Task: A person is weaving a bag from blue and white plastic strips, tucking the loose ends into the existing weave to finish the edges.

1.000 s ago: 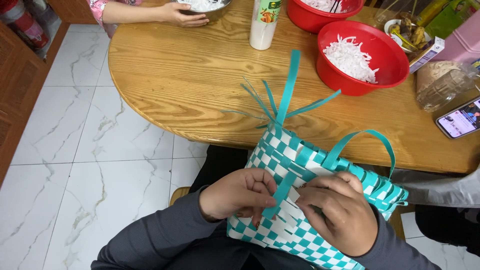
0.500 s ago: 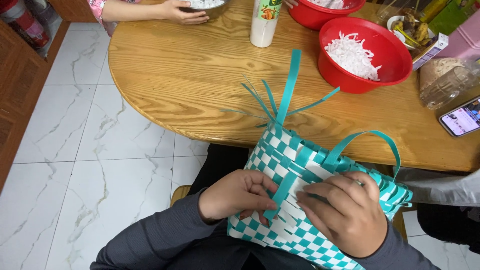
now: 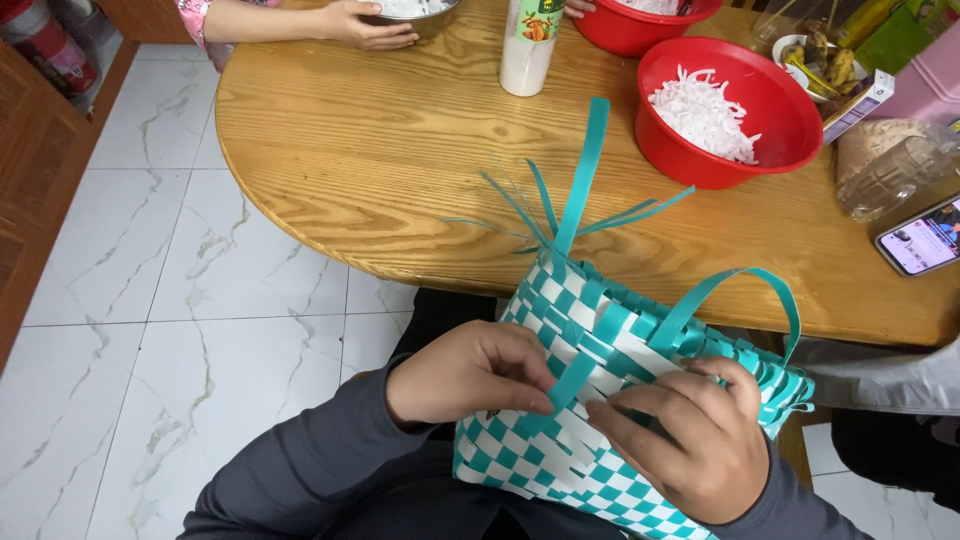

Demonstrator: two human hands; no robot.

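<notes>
- Woven basket [image 3: 560, 440], teal and white, sits on the person's lap just below the bench [image 3: 380, 170] edge.
- Left hand [image 3: 470, 372] grip pinched shut on a teal strip [image 3: 572, 375] in the basket wall.
- Right hand [image 3: 690, 440] fingers pressed flat on the weave; grip closure unclear.
- Loose strip ends stick up over the bench edge.
- Two red bowls [image 3: 730, 110], one phone [image 3: 925, 238].
- Open floor [image 3: 180, 320] to the left.

table: round wooden one [image 3: 400, 150], white marble floor [image 3: 150, 330] under it
bowls: two red [image 3: 735, 110] [image 3: 640, 25], nearer one holds white shreds
bottle: white [image 3: 527, 50], upright
phone: screen lit [image 3: 925, 238], right edge
other person: hand [image 3: 365, 25] on a metal bowl [image 3: 415, 12]
</notes>
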